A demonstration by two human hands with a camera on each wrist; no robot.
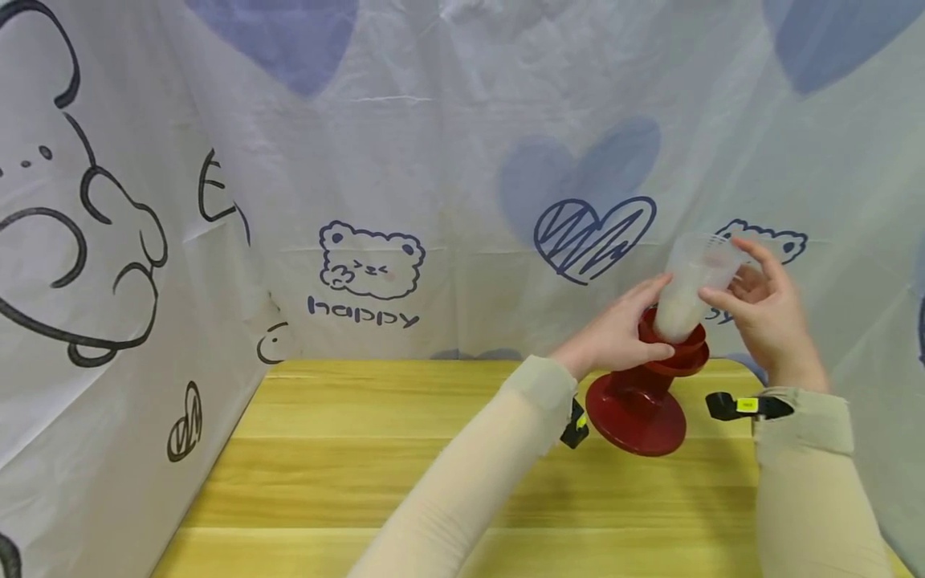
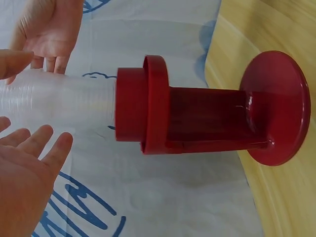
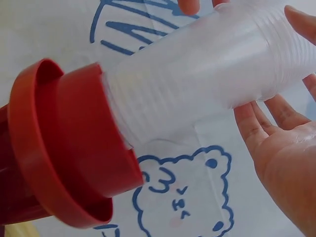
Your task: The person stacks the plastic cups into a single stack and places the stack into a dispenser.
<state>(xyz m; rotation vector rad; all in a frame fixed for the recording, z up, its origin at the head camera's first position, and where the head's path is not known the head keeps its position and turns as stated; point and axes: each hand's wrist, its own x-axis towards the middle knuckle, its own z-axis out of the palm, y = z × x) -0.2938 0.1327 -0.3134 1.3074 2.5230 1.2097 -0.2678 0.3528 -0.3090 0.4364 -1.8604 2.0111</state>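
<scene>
A stack of clear plastic cups (image 1: pixel 682 301) stands tilted with its lower end in the top of a red cup holder (image 1: pixel 643 401). My right hand (image 1: pixel 776 309) holds the upper part of the stack between thumb and fingers. My left hand (image 1: pixel 614 325) is beside the holder's top, its fingers straight and spread near the stack. In the left wrist view, the left fingers (image 2: pixel 61 148) lie alongside the cups (image 2: pixel 74 101); whether they touch them I cannot tell. Only the left fingertips (image 3: pixel 188 5) show at the top of the right wrist view.
The holder's round base rests on a wooden table (image 1: pixel 325 449) near its back right. A white cloth (image 1: pixel 462 160) with blue hearts and bear drawings hangs behind the table and along its left side. Dark wrist cameras (image 1: pixel 747 406) are strapped to both wrists.
</scene>
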